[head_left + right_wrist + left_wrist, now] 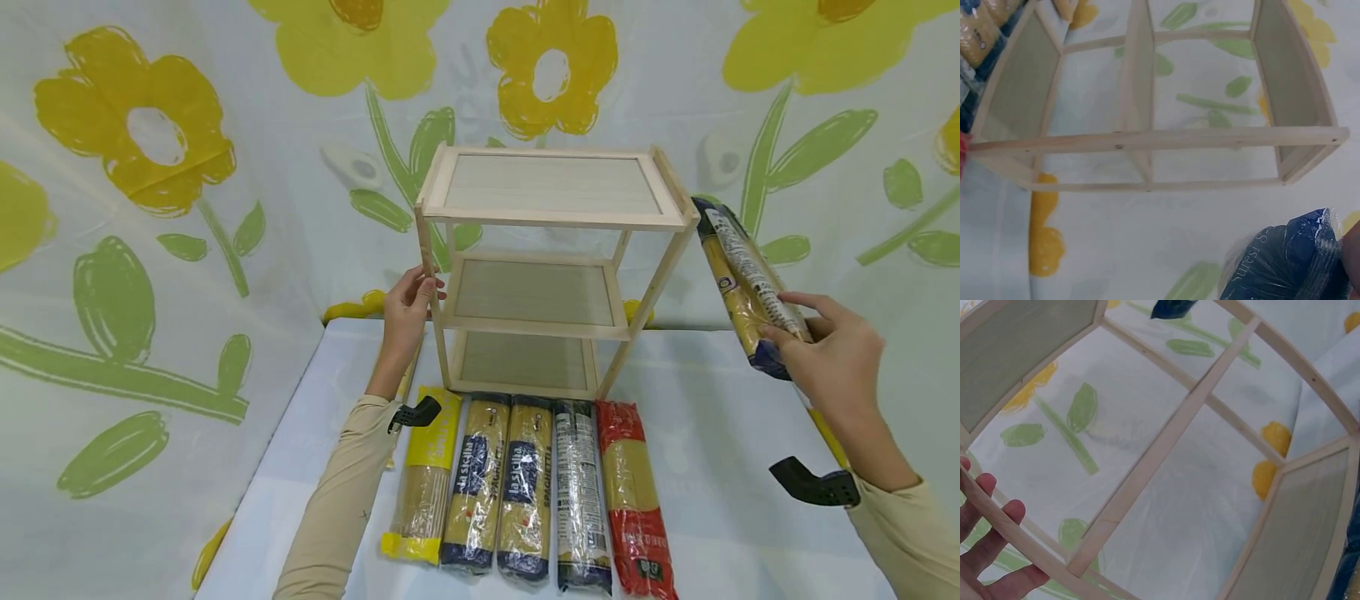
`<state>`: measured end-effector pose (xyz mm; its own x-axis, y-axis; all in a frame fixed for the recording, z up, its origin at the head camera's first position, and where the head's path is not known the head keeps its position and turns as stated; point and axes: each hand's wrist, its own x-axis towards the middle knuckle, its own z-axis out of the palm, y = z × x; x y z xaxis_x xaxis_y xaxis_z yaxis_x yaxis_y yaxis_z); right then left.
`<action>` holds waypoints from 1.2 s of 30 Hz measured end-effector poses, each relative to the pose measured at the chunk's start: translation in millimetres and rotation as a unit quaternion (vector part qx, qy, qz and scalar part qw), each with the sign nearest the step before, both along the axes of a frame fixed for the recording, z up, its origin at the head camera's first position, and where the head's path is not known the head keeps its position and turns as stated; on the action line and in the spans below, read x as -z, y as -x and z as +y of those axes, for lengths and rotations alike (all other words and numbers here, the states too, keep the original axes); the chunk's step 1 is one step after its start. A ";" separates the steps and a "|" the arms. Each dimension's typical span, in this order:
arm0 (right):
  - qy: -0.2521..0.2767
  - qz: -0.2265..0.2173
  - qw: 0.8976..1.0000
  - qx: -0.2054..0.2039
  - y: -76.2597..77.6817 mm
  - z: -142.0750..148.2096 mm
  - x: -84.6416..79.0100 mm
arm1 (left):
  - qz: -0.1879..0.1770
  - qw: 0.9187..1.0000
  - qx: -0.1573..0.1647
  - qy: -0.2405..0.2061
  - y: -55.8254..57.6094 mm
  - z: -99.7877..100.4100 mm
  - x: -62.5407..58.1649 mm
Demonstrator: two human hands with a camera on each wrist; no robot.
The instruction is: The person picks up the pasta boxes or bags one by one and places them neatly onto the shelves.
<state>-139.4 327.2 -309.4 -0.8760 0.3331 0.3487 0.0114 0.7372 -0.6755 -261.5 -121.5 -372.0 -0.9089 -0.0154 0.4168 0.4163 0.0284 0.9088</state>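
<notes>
At left, the left hand (408, 302) grips the front left post of a three-tier wooden shelf (534, 292). Before the shelf lie a yellow-ended pasta packet (427, 475), two La Sicilia spaghetti packets (477, 479), a back-label-up packet (581, 492) and a red-ended packet (636, 492). Well apart, the right hand (836, 354) holds a blue-ended pasta packet (742, 279), raised beside the shelf's right side.

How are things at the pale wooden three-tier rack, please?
Left hand gripping rack. Right hand holding blue-and-gold plastic-wrapped pasta, raised beside it. Coloured plastic pasta packets lined in front, possible obstacle.
</notes>
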 end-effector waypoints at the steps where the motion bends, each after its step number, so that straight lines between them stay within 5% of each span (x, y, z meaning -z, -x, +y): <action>1: 0.001 0.003 1.000 0.001 0.3 -1.1 -3.6 | -0.001 1.000 0.000 0.001 -2.7 0.6 -3.1; 22: -0.019 0.049 0.998 0.028 9.2 -19.9 -73.0 | -0.003 1.000 -0.010 0.015 -11.5 4.6 -11.9; 36: 0.012 0.091 0.996 -0.002 19.0 -45.7 -104.2 | -0.002 1.000 -0.012 0.012 -11.6 4.5 -11.2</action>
<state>-158.4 281.5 -205.2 -0.8006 0.3406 0.4930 -0.1151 0.7200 -0.6843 -249.9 -117.0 -360.8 -0.9101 -0.0278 0.4134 0.4113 0.0595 0.9095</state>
